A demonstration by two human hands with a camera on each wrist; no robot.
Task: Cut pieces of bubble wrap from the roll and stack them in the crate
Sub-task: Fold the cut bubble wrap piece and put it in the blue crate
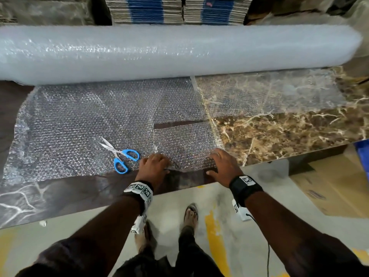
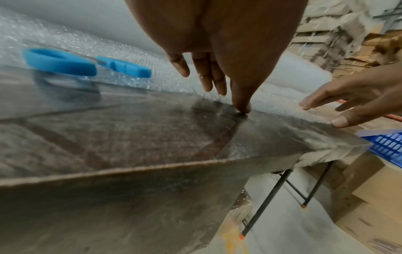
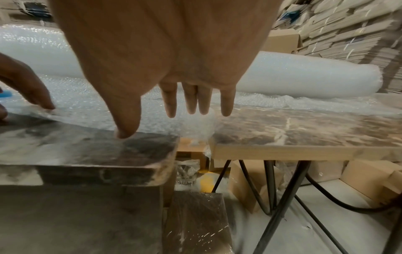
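Observation:
A large bubble wrap roll (image 1: 179,50) lies across the back of the table. Its unrolled sheet (image 1: 79,120) spreads toward me, and a cut piece (image 1: 185,144) lies at its right end, by the front edge. My left hand (image 1: 153,166) is at that piece's near left corner, fingers extended (image 2: 202,73) and thumb tip down on the wrap's edge. My right hand (image 1: 223,164) lies spread over the near right corner, fingers straight (image 3: 191,103), holding nothing. Blue-handled scissors (image 1: 119,154) lie on the sheet just left of my left hand. A corner of the blue crate (image 1: 362,150) shows at the far right.
The dark tabletop (image 1: 79,188) meets a second brown marbled table (image 1: 279,134), with a narrow gap (image 3: 191,149) between them. Cardboard boxes (image 1: 339,186) sit on the floor at the right. Stacks of flattened cartons (image 1: 147,9) stand behind the roll.

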